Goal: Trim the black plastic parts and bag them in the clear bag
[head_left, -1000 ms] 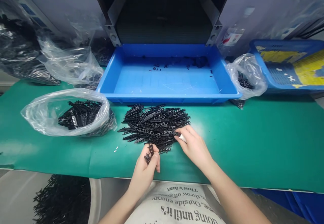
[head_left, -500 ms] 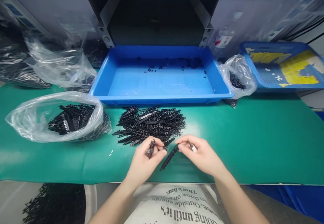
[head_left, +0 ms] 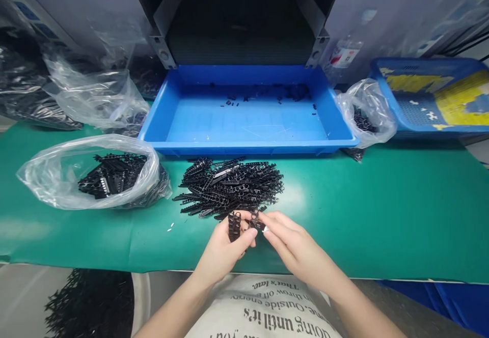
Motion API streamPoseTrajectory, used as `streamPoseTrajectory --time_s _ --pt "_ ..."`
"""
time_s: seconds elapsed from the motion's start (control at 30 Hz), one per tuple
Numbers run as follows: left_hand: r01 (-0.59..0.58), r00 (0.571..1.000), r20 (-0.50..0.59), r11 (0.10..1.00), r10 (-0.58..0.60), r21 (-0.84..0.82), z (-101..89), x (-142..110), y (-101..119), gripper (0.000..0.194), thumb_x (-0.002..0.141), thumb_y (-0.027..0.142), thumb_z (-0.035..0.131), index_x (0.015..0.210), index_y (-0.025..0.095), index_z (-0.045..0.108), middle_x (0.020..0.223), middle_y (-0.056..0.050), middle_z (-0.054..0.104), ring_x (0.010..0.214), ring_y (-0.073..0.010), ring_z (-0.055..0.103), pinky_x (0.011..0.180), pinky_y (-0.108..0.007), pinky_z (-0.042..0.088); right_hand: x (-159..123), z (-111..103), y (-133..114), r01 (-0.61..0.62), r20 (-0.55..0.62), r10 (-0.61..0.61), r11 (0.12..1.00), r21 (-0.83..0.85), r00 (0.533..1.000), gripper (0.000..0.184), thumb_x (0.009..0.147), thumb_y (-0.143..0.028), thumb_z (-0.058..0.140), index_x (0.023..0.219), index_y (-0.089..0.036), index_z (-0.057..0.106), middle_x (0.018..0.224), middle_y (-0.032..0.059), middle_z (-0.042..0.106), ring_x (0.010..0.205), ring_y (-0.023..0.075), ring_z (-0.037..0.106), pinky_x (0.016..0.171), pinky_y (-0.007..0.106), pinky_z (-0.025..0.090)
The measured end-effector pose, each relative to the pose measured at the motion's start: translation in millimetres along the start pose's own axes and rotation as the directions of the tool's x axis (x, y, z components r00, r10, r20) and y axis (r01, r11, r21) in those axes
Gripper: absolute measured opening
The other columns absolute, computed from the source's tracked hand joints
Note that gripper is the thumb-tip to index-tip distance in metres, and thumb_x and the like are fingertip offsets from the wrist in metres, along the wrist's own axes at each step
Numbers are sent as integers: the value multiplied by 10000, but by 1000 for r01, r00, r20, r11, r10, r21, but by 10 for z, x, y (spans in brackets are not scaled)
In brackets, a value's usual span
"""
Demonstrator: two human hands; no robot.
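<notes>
My left hand [head_left: 221, 249] is closed around a black plastic strip with a toothed edge [head_left: 234, 226], which stands up between thumb and fingers. My right hand [head_left: 301, 246] meets it at the fingertips, pinching another small black plastic strip [head_left: 255, 220] that both hands touch. A little white piece [head_left: 266, 229] shows at the right fingertips; its kind is unclear. Fingers hide most of the held strips. Just beyond the hands lies a heap of similar black strips [head_left: 233, 185], many with rows of round loops.
Behind the heap is a blue tray [head_left: 248, 144] with scattered small black bits. An open plastic bag [head_left: 49, 195] of black parts stands left, a smaller bag [head_left: 384, 119] right, beside a blue basket [head_left: 405, 119]. White scraps [head_left: 170, 227] lie on the green mat [head_left: 382, 216].
My right hand has moved left to meet my left hand, bringing its black strip from hanging between the hands to the left fingertips. The view has shifted slightly.
</notes>
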State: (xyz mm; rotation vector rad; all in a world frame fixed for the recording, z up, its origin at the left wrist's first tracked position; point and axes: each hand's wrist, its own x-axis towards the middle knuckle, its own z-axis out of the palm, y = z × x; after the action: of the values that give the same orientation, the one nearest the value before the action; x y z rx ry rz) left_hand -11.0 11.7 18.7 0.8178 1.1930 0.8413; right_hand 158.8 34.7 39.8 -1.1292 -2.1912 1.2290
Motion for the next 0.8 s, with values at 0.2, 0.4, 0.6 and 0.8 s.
streamPoseTrajectory --time_s 0.2,0.4,0.6,0.8 --pt "-11 1000 26 1000 11 21 0 -9 -11 299 786 378 551 965 157 457 597 39 469 439 -56 331 400 -172 247 -26 31 35 75 -47 -82 988 -135 996 355 928 -215 289 1222 -129 470 870 95 571 758 206 530 617 333 483" --pt "-38 999 -4 995 38 95 10 -39 -10 231 806 341 523 948 169 462 601 40 454 471 -67 344 423 -179 260 -26 35 41 111 -30 -121 966 -233 992 356 931 -207 272 1205 -122 484 863 103 585 753 212 539 595 339 494" --pt "-54 998 -36 991 59 126 29 -49 -51 194 812 329 515 925 176 476 596 46 412 503 -75 347 446 -183 267 -41 58 44 107 -31 -118 967 -231 993 342 929 -210 293 1198 -134 490 861 89 588 761 210 546 567 316 488" --pt "-77 992 -84 987 90 144 4 -24 -131 192 805 335 525 880 164 486 641 42 377 479 -57 283 422 -180 231 -30 154 41 90 -85 -108 976 -200 990 347 931 -206 290 1203 -108 481 921 117 589 755 205 554 576 321 496"
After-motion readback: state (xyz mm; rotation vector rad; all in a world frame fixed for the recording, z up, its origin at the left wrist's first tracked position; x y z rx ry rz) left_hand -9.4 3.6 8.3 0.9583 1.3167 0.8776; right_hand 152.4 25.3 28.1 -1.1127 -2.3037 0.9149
